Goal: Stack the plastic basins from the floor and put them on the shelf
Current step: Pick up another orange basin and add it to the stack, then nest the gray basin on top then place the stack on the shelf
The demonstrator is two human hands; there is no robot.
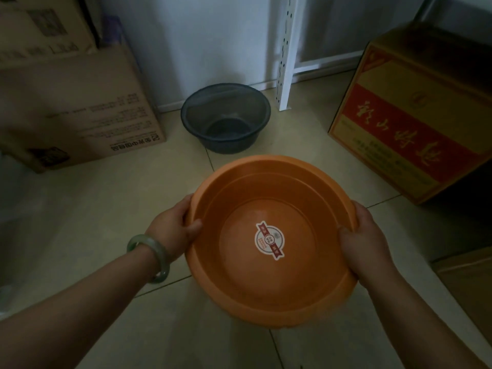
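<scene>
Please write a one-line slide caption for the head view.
Both hands hold orange basin above tiled floor; dark basin waits beyond.

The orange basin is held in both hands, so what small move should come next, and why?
Probably carry the orange basin forward toward the dark basin on the floor: left hand and right hand grip its rim, and the two are still apart, unstacked.

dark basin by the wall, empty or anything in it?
Empty: the dark grey plastic basin stands upright on the floor, its bare bottom visible.
</scene>
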